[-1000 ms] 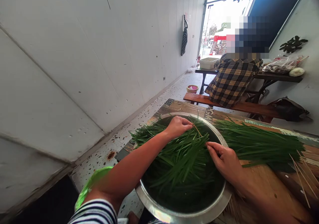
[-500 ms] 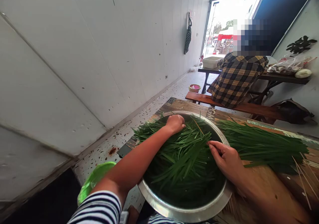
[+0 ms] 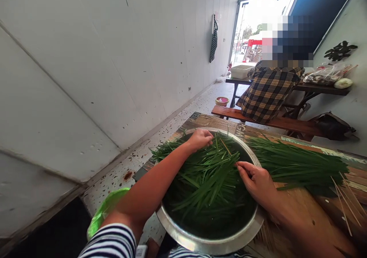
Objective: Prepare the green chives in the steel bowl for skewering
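A wide metal basin (image 3: pixel 183 238) holds long, flat green leaves (image 3: pixel 209 181) that look like garlic chives. My right hand (image 3: pixel 256 181), at the basin's right side, pinches the near end of a thin wooden skewer (image 3: pixel 226 147). The skewer slants away to the upper left, with leaves around its near part. My left hand (image 3: pixel 200 138) reaches across to the far side of the basin. Its fingers are closed low over the leaves, and what they hold is hidden.
More chives (image 3: pixel 301 162) lie on the wooden table (image 3: pixel 298 202) to the right, with loose skewers (image 3: pixel 342 204) beside them. A green-lined bin (image 3: pixel 100 216) stands at lower left. Ahead, a person in a plaid shirt (image 3: pixel 266 91) sits on a red bench (image 3: pixel 286 124).
My left hand has turned slightly and its fingers show more at the far side of the basin. My right hand keeps its pinch on the skewer. The view has shifted a little.
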{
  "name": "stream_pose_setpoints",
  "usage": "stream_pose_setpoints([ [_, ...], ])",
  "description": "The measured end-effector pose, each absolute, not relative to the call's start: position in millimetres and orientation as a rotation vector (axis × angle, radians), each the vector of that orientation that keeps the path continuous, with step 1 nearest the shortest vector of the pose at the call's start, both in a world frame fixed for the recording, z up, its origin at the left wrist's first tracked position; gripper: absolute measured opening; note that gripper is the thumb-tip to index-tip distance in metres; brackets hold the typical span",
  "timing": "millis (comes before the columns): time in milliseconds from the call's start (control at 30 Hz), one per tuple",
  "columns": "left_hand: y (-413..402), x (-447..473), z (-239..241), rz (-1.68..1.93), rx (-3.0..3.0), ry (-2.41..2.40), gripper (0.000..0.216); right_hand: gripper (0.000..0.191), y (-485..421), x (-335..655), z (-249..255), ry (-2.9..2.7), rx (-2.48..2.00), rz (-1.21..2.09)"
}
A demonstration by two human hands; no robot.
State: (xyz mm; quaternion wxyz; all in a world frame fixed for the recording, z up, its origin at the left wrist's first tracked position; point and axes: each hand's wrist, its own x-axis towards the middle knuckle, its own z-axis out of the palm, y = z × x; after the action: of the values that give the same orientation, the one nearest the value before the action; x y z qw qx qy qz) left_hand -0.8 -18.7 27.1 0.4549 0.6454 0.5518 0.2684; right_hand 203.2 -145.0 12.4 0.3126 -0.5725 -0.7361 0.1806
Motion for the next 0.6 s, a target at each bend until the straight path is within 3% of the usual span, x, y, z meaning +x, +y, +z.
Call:
stream_pose_setpoints([
  [600, -26.5, 1.6, 29.2, 0.649, 1.619, 1.118, 0.033, 0.033, -145.4, 203.6, 10.9, -1.919, -1.496, 0.502],
])
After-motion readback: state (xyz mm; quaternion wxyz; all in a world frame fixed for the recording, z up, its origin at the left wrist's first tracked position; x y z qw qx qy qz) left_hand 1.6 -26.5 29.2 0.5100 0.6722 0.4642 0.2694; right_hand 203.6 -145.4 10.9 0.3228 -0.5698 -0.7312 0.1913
